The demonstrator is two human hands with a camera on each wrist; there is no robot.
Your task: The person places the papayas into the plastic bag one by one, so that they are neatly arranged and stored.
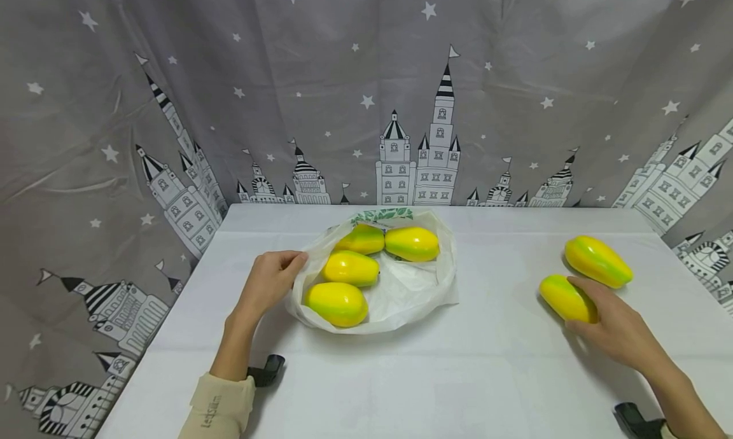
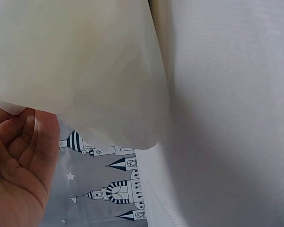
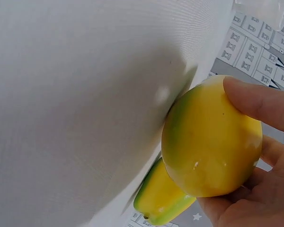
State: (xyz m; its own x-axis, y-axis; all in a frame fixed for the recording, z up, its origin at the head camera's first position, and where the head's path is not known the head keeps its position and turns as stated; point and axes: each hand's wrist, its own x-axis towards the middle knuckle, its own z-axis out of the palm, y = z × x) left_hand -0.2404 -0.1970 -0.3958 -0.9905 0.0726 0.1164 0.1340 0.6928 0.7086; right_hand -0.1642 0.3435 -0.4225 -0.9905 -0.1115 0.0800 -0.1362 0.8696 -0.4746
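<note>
A white plastic bag [image 1: 401, 292] with a green leaf print lies with its mouth wide, several yellow-green papayas [image 1: 336, 304] inside it. My left hand [image 1: 273, 280] pinches the bag's left rim between thumb and fingers; in the left wrist view the bag's film [image 2: 85, 61] hides the fingertips. On the right, my right hand [image 1: 615, 327] grips a papaya [image 1: 567, 298], thumb on one side and fingers on the other. The right wrist view shows this papaya [image 3: 213, 142] close up, at or just above the table. Beside it lies another papaya [image 1: 598, 261].
A white cloth covers the table [image 1: 492, 362]. Behind it and along the sides hangs a grey curtain [image 1: 355, 76] printed with castles and stars. Both wrists carry black camera mounts, the left mount [image 1: 266, 370] just above the table.
</note>
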